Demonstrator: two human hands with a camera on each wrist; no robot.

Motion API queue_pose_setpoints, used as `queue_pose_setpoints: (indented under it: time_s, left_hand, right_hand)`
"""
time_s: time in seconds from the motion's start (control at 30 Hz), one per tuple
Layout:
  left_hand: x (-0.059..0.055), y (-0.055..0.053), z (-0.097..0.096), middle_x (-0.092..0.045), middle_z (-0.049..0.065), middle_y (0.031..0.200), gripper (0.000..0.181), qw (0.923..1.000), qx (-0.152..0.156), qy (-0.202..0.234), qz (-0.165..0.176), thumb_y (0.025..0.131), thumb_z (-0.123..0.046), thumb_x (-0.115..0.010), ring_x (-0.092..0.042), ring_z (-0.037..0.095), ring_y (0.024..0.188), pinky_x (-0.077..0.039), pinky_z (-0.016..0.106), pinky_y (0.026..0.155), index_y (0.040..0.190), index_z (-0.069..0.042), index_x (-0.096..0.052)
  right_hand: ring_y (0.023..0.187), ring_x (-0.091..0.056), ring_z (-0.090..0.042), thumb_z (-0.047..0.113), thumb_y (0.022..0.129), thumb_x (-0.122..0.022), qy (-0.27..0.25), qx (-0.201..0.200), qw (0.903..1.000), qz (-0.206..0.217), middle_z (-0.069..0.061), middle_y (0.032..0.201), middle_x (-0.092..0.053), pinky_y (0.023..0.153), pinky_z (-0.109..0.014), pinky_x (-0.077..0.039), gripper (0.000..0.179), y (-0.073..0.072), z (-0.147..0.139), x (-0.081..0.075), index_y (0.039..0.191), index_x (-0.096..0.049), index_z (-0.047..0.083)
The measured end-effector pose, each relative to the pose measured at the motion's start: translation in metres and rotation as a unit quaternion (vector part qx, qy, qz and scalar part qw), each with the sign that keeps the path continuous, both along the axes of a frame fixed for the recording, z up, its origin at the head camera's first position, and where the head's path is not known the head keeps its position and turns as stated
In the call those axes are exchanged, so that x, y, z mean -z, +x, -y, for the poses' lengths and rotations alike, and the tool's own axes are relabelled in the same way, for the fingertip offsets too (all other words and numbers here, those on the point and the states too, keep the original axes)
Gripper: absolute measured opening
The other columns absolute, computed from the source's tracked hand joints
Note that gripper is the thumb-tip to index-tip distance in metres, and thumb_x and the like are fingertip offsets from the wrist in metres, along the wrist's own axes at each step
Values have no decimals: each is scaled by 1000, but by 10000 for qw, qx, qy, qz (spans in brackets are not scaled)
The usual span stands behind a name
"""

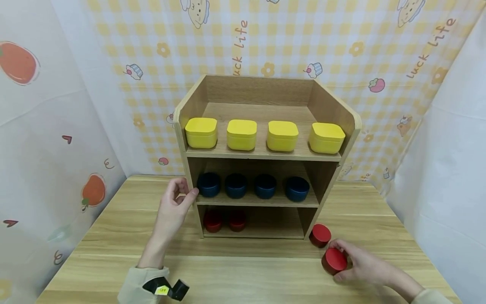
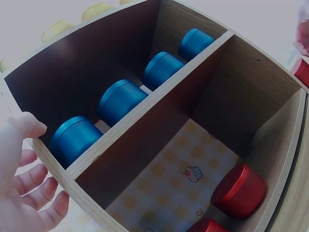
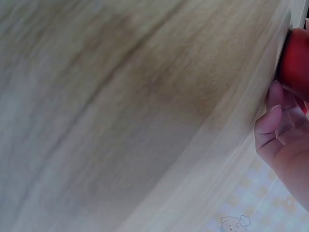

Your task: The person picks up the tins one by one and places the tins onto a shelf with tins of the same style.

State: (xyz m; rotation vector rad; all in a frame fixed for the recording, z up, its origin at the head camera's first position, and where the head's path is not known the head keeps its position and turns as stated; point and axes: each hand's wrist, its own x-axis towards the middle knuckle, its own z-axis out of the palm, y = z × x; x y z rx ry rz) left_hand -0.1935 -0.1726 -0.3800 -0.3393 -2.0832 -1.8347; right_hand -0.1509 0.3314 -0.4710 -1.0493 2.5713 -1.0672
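A small wooden shelf (image 1: 248, 156) stands on the table. My left hand (image 1: 175, 207) holds its left side panel, thumb at the front edge and fingers curled along the outside. In the left wrist view, the left hand (image 2: 24, 174) is beside the nearest blue tin (image 2: 77, 142). My right hand (image 1: 360, 264) grips a round red tin (image 1: 335, 261) at the table, right of the shelf. Another red tin (image 1: 320, 235) stands just behind it, by the shelf's lower right corner. In the right wrist view, the right hand (image 3: 285, 130) and part of a red tin (image 3: 297, 63) show.
Several yellow boxes (image 1: 241, 135) line the top level, and several blue tins (image 1: 236, 185) the middle one. Two red tins (image 1: 213, 221) sit at the left of the bottom level. Patterned cloth (image 1: 265, 38) hangs behind and at both sides of the wooden table (image 1: 243, 274).
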Motion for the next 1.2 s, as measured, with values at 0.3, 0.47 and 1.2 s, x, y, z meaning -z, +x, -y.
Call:
queue_pose_setpoints:
  time_s: [0.3, 0.47, 1.2]
  left_hand:
    - [2, -3, 0, -43, 7, 103, 25, 10000, -63, 21, -17, 96, -10, -63, -47, 17, 96, -46, 19, 76, 112, -2, -45]
    - [1, -2, -1, -43, 7, 103, 26, 10000, -11, 27, 17, 97, -12, -63, -47, 17, 96, -47, 19, 76, 113, -2, -45]
    - [0, -1, -1, -44, 8, 100, 26, 9999, -107, 25, -46, 96, -10, -63, -48, 16, 92, -47, 19, 73, 112, 1, -45]
  right_hand:
    - [89, -54, -4, 33, 79, -83, 620, 266, 9976, -142, 11, 107, -56, 72, -25, -50, 56, 4, 7, -9, 123, -52, 16]
    - [87, -54, -4, 38, 80, -81, 700, 300, 9969, -178, 12, 106, -57, 72, -26, -51, 59, 5, 19, -16, 124, -52, 13]
    - [100, -56, -9, 24, 81, -82, -158, 706, 9956, -603, 7, 122, -57, 78, -27, -53, 61, 1, 102, -33, 133, -52, 15]
